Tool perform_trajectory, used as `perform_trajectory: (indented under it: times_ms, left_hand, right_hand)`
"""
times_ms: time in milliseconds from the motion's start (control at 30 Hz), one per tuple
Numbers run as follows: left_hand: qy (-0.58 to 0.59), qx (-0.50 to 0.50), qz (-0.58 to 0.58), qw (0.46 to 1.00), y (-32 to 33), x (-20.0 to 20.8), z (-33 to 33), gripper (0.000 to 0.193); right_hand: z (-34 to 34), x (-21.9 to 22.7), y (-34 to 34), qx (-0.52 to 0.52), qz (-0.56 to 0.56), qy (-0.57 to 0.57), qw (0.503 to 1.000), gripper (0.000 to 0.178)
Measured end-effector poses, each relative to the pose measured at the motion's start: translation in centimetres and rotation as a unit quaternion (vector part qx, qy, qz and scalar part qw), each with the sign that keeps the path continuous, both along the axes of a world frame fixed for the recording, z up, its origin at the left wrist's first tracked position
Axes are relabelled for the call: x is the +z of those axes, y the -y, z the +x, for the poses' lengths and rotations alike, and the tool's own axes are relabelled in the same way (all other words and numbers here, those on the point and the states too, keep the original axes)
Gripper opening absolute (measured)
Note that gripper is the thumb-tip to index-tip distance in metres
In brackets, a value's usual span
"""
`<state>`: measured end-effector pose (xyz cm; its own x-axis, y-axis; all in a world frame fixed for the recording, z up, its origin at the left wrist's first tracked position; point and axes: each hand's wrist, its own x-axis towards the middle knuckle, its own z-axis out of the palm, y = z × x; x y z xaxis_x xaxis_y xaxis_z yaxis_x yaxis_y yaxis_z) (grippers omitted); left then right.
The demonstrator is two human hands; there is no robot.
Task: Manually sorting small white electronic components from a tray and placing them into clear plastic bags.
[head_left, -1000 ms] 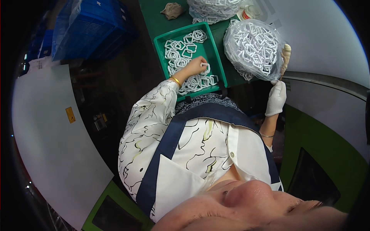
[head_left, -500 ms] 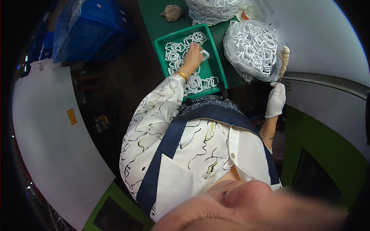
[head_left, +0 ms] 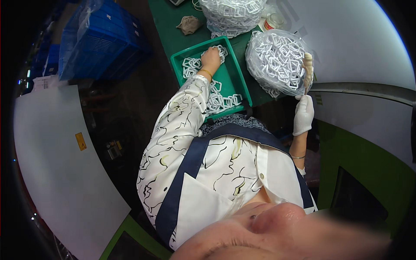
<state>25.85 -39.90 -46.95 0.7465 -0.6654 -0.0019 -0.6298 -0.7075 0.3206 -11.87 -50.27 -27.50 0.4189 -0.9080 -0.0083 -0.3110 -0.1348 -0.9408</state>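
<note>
My bare left hand [head_left: 211, 60] reaches into the far part of a green tray [head_left: 237, 71], over a pile of white angular plastic rings [head_left: 192, 67]. Its fingers curl down among them, and their tips are hidden, so what they grip I cannot make out. On the right, my right hand [head_left: 304, 115] wears a white glove. It pinches the thin lower end of an upright tool with a cream, lumpy, wrapped-looking handle [head_left: 307, 69]. That tool stands in front of a clear plastic bag [head_left: 277, 60] filled with white rings.
Behind the tray, another full bag of white rings [head_left: 232, 15] stands on the green tabletop [head_left: 167, 26]. A crumpled beige cloth [head_left: 189, 25] and a clear jar [head_left: 274, 21] lie nearby. Blue crates [head_left: 104, 43] stand at left; a pale machine panel [head_left: 359, 47] borders the right.
My left hand has moved toward the tray's far end; the white ring beside its fingers no longer shows there. My right hand keeps the tool. The whole view has shifted slightly.
</note>
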Motion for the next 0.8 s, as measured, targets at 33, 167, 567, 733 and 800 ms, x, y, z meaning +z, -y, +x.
perform_trajectory:
  times_ms: [33, 167, 567, 733, 800]
  left_hand:
    - [-0.015, -0.001, -0.028, 1.0, 0.4, 1.1, -0.4, 0.021]
    - [-0.012, 0.039, -0.179, 0.983, -2.6, 1.6, -0.6, 0.027]
    - [-0.428, -0.1, -0.412, 0.798, -1.8, 14.3, -10.5, 0.033]
    - [-0.523, -0.07, -0.442, 0.726, -0.7, 20.3, -12.9, 0.026]
    - [-0.573, -0.09, -0.468, 0.667, -0.3, 20.2, -13.9, 0.025]
  right_hand:
    - [-0.2, -0.1, 0.1, -0.006, -0.006, -0.007, 1.0, 0.029]
    - [0.1, -0.1, 0.1, 0.008, -0.003, -0.029, 1.0, 0.029]
    - [7.2, 1.2, -3.4, 0.225, -0.011, -0.06, 0.972, 0.029]
    - [6.3, -0.6, -1.6, 0.161, 0.022, 0.001, 0.987, 0.023]
    - [6.8, 1.1, -1.9, 0.15, 0.054, 0.076, 0.984, 0.025]
